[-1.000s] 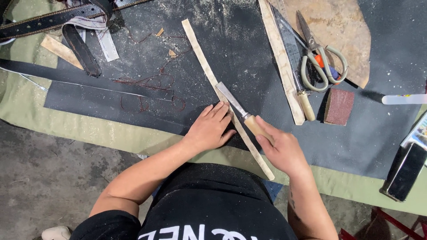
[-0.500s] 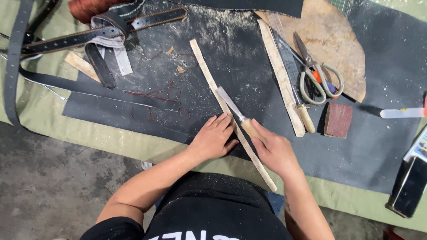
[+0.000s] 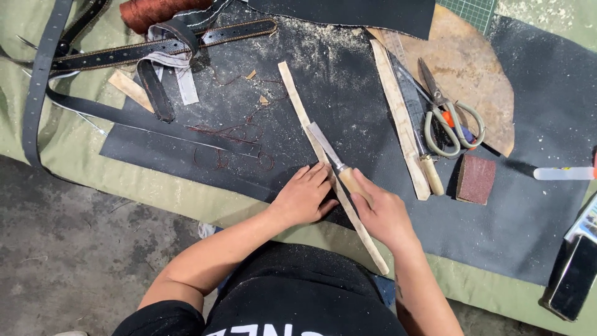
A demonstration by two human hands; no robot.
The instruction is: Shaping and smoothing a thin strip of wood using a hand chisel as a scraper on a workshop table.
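A long pale leather strip (image 3: 297,102) lies diagonally on a dark dusty mat (image 3: 348,87). My left hand (image 3: 306,196) presses flat on the strip near its middle, fingers spread. My right hand (image 3: 380,213) grips the wooden handle of a flat-bladed chisel (image 3: 323,144), whose metal blade rests along the strip just beyond my left fingertips.
A second pale strip (image 3: 400,118), a wood-handled tool (image 3: 429,171), scissors (image 3: 449,118) and a brown sanding block (image 3: 476,179) lie to the right. Black belts (image 3: 155,43) and red thread (image 3: 233,134) lie at left. A tan leather piece (image 3: 472,56) sits at back right.
The view has shifted, so everything sits lower in the frame. Both hands keep their hold; the chisel blade stays on the strip with little visible movement.
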